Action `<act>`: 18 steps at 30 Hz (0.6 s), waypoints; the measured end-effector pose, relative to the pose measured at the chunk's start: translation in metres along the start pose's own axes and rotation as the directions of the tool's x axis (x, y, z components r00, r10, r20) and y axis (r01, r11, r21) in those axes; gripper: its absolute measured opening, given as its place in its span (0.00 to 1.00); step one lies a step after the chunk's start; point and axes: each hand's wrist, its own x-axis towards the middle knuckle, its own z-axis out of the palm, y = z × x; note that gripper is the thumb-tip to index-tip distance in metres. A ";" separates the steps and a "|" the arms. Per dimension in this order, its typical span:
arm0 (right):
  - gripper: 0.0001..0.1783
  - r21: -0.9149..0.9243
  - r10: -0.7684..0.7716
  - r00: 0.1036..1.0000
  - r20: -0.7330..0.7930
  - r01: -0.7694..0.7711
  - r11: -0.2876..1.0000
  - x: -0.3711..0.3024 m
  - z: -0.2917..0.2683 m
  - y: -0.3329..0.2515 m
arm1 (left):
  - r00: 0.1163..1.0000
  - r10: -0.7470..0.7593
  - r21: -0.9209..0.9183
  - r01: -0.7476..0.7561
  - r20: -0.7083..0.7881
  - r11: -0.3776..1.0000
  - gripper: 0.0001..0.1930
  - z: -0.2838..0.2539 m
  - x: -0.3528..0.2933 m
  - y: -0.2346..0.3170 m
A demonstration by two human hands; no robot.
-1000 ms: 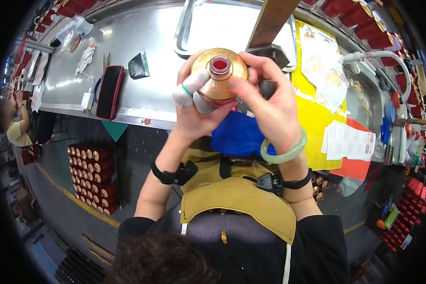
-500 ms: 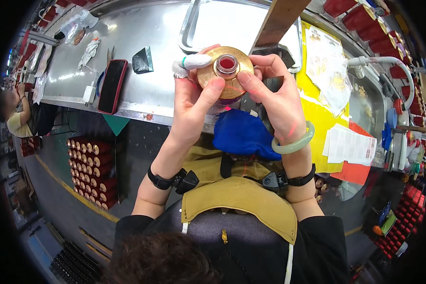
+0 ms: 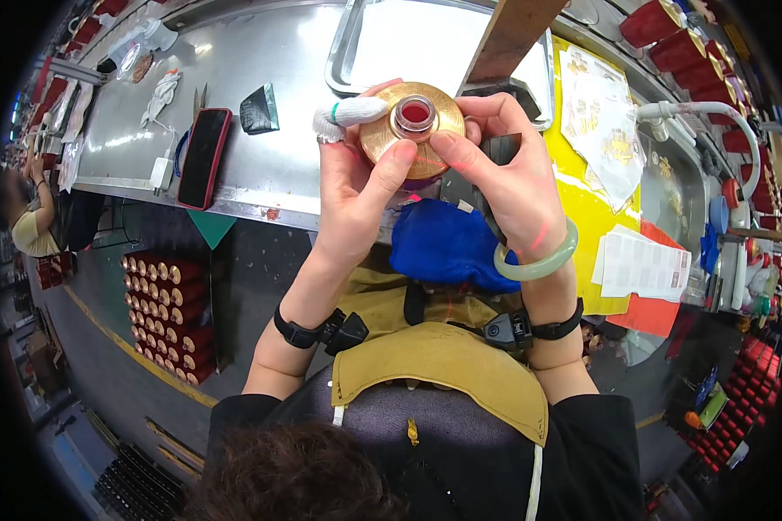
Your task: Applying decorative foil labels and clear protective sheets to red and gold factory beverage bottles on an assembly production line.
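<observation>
Between my two hands is a round bottle with a gold patterned shoulder and a clear open neck, red inside. My left hand grips its left side, thumb on the gold shoulder; a white finger cover with a green band sits on one finger. On the right side my right hand holds it too, its thumb pressed on the gold near the neck. A pale green bangle rings my right wrist. The bottle's underside is hidden. Below it lies a blue cloth, near the table edge.
On the metal table are a phone, scissors, a dark green packet and a white tray. A wooden post rises beyond my right hand. Papers lie on a yellow sheet. Another person works far left.
Both hands stay on the bottle, which has shifted very slightly left. My right wrist and bangle have moved a little.
</observation>
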 end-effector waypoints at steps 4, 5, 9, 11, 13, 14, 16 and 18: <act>0.25 -0.005 0.005 1.000 -0.008 -0.005 1.000 0.000 0.000 -0.001 | 1.000 0.024 -0.011 -0.024 -0.001 1.000 0.29 0.001 0.002 0.000; 0.25 -0.005 0.006 1.000 -0.007 -0.006 1.000 0.000 0.000 -0.001 | 1.000 0.024 -0.011 -0.024 -0.002 1.000 0.29 0.001 0.002 -0.001; 0.25 -0.027 -0.003 1.000 -0.009 0.003 1.000 0.002 0.001 0.000 | 0.999 0.041 -0.002 -0.041 -0.003 0.999 0.29 0.000 0.002 0.000; 0.26 -0.049 -0.018 1.000 -0.008 0.017 0.999 0.002 0.003 0.002 | 0.999 0.035 -0.012 -0.035 -0.017 0.999 0.29 -0.001 0.001 0.000; 0.26 0.028 0.024 1.000 0.006 -0.024 0.999 0.000 -0.002 0.001 | 0.999 0.032 -0.007 -0.032 -0.035 0.999 0.29 0.006 0.003 0.000; 0.26 0.034 0.019 1.000 0.005 -0.019 0.999 -0.001 -0.003 0.000 | 0.999 0.034 -0.001 -0.034 -0.030 0.999 0.29 0.010 0.003 -0.001; 0.23 -0.005 -0.010 1.000 0.000 0.010 1.000 -0.001 -0.001 0.000 | 0.993 0.081 0.058 -0.076 -0.089 0.995 0.29 0.010 0.004 -0.005; 0.21 -0.028 0.008 1.000 0.000 -0.008 1.000 -0.003 -0.002 -0.003 | 0.992 0.096 0.082 -0.090 -0.076 0.993 0.29 0.009 0.005 -0.003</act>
